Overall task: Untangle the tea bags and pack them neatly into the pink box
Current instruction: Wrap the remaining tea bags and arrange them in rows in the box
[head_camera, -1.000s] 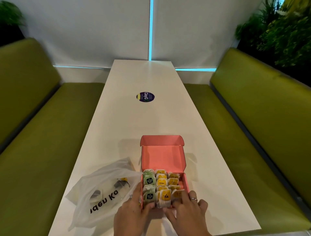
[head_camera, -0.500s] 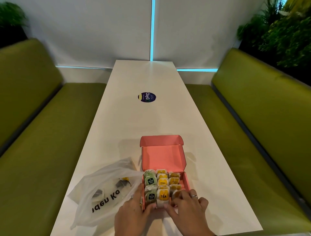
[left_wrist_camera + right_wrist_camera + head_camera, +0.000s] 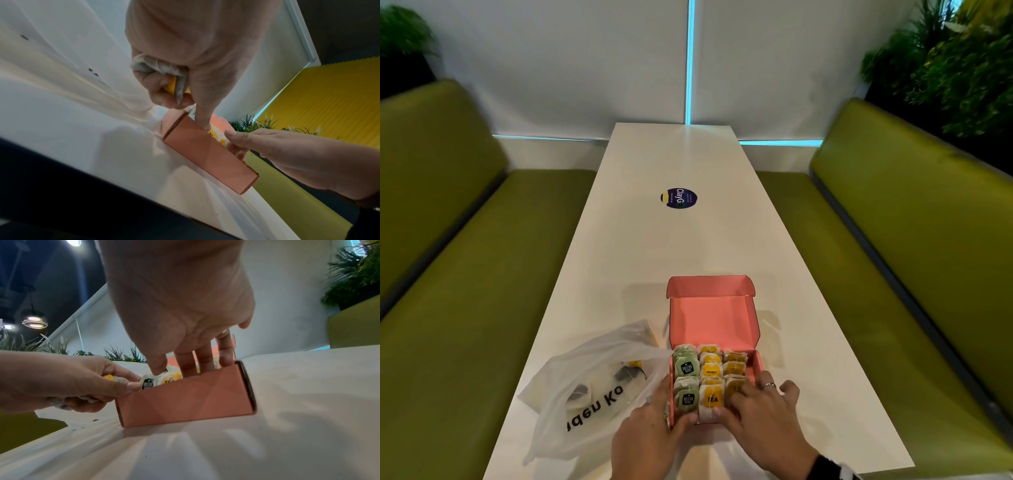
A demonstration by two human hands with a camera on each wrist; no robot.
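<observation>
My right hand [image 3: 765, 416]: fingers straight and spread, tips on the tea bags [image 3: 710, 380] at the near right of the pink box [image 3: 756, 365]. My left hand [image 3: 645, 437]: curled fingers gripping a crumpled spare tea bag [image 3: 164, 71], thumb against the box's near left corner. Box: lid open, on the white table [image 3: 688, 240], bags in three rows. Plastic bag [image 3: 589, 387]: touching the box's left side. Round sticker [image 3: 678, 198]: farther up the table. Green benches [image 3: 893, 240]: either side.
</observation>
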